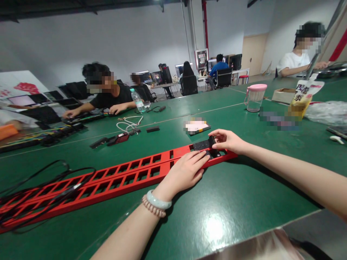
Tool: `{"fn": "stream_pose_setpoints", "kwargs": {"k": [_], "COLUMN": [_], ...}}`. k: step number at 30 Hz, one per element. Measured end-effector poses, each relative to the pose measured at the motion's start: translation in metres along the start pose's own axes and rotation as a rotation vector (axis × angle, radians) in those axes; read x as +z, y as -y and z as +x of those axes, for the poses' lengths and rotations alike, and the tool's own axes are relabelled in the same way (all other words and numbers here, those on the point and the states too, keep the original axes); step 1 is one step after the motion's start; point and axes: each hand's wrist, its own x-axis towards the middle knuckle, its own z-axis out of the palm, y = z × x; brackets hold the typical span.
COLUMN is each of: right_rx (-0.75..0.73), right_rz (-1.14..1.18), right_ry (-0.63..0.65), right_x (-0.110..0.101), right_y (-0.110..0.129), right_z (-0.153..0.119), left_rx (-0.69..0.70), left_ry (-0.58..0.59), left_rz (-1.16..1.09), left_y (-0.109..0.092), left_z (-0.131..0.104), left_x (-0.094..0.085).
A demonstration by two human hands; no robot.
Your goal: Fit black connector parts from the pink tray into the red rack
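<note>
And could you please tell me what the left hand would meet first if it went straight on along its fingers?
The left hand would probably first meet the black piece at the fingertips of the right hand, then that hand itself, though the exact depth is unclear.

Green table [244, 187] bears red slotted frame [165, 156], pink-lidded cup [255, 100], plastic bottle [138, 100]
</note>
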Motion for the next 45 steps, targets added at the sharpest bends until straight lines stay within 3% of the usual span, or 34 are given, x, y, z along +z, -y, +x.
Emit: {"fn": "stream_pose_setpoints", "kwargs": {"k": [6,9,14,27,45], "right_rx": [-0.23,-0.277,-0.282,-0.337,-0.29], "right_rz": [-0.477,-0.584,-0.64,-0.75,-0.8], "right_ry": [0.034,0.067,0.11,0.054,0.082], "right_x": [0.004,0.005,0.007,0.009,0.008], "right_y": [0.008,0.011,0.014,0.014,0.015], "right_z": [-0.007,-0.008,-0.009,-0.018,-0.019], "left_rx": [0.006,0.011,0.009,0.01,-0.006], "left_ry": [-0.007,-0.015,-0.015,-0.025,0.004], "left_rz": [0.0,-0.002,0.0,-0.009,-0.007], "left_y": [0.001,0.001,0.0,0.0,-0.001], "left_z": [0.0,0.0,0.0,-0.001,-0.003], "left_x": [0.0,0.001,0.001,0.002,0.002]}}
